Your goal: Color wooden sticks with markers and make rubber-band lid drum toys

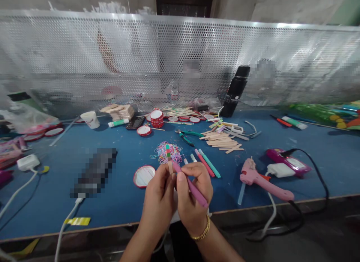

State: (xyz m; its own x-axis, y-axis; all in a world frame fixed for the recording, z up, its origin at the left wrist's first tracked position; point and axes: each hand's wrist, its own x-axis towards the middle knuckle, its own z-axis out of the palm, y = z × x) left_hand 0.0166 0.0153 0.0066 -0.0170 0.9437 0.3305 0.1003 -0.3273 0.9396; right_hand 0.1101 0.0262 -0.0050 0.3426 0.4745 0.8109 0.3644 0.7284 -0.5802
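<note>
Perhaps the purple cylindrical marker [195, 190], gripped by the right fingers [182, 181], could smear the green-and-red-banded wooden stick [168, 154] if left fingers [169, 185], pinching below its twelve-o'clock end, slip.

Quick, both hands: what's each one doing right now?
Left hand: closed, holding a wooden stick with coloured bands near its upper end.
Right hand: closed around a pink-purple marker.

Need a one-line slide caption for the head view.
Over a blue table, the left hand holds a color-banded stick while the right hand holds a purple marker close to it.
</note>
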